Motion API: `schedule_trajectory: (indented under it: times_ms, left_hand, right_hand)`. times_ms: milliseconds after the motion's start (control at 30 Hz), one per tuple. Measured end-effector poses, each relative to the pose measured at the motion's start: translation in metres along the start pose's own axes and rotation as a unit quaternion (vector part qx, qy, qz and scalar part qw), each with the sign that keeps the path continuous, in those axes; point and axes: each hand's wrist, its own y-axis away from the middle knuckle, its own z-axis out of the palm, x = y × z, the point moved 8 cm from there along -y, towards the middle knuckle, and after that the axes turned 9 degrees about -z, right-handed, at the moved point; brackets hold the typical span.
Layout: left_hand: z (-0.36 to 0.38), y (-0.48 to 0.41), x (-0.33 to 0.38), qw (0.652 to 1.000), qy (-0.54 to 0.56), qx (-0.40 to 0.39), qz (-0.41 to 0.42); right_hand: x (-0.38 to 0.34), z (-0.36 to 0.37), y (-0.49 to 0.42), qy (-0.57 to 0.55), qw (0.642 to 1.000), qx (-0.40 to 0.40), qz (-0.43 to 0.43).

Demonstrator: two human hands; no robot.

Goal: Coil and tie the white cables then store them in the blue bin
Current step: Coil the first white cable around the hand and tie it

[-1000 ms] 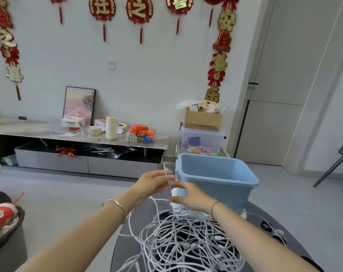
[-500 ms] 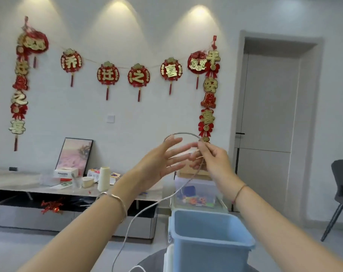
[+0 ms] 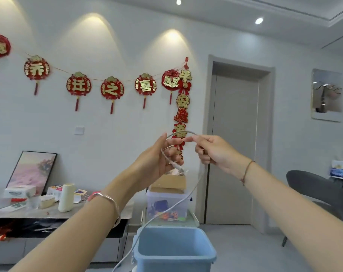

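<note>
Both my hands are raised at chest height in front of the wall. My left hand (image 3: 159, 160) holds the plug end of a white cable (image 3: 188, 195) across its palm, fingers lightly curled round it. The cable arches over to my right hand (image 3: 211, 152), which pinches it between thumb and fingers. From there the cable hangs down and left past the blue bin (image 3: 174, 250), which stands open at the bottom centre. The pile of other cables is out of view.
Behind the bin a clear plastic box (image 3: 166, 205) carries a cardboard box (image 3: 169, 182). A low TV cabinet (image 3: 49, 214) with clutter runs along the left wall. A dark chair (image 3: 319, 195) stands at the right, near a closed door (image 3: 235, 146).
My head has tilted up, so the table and cable pile left the view. Both hands rose from the pile, and the left hand now curls round the cable end.
</note>
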Motion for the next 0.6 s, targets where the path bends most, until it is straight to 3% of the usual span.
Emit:
schedule_trajectory:
  times_ms: [167, 267, 367, 500, 600]
  left_hand:
    - [0.027, -0.005, -0.011, 0.993, 0.099, -0.053, -0.022]
    - [0.028, -0.01, -0.017, 0.992, 0.118, -0.043, 0.005]
    - [0.017, -0.013, -0.021, 0.991, 0.131, -0.007, 0.033]
    - [-0.009, -0.017, -0.019, 0.987, 0.138, 0.065, 0.059]
    - [-0.024, -0.014, -0.02, 0.987, 0.009, 0.147, 0.061]
  right_hand:
    - [0.047, 0.0, 0.03, -0.089, 0.993, -0.013, 0.075]
    - [0.083, 0.012, 0.056, -0.21, 0.969, -0.004, 0.127]
    - [0.114, 0.034, 0.086, -0.263, 0.948, -0.024, 0.175]
    - [0.13, 0.063, 0.118, -0.239, 0.946, -0.085, 0.201]
    - [0.119, 0.062, 0.12, -0.088, 0.982, -0.095, 0.141]
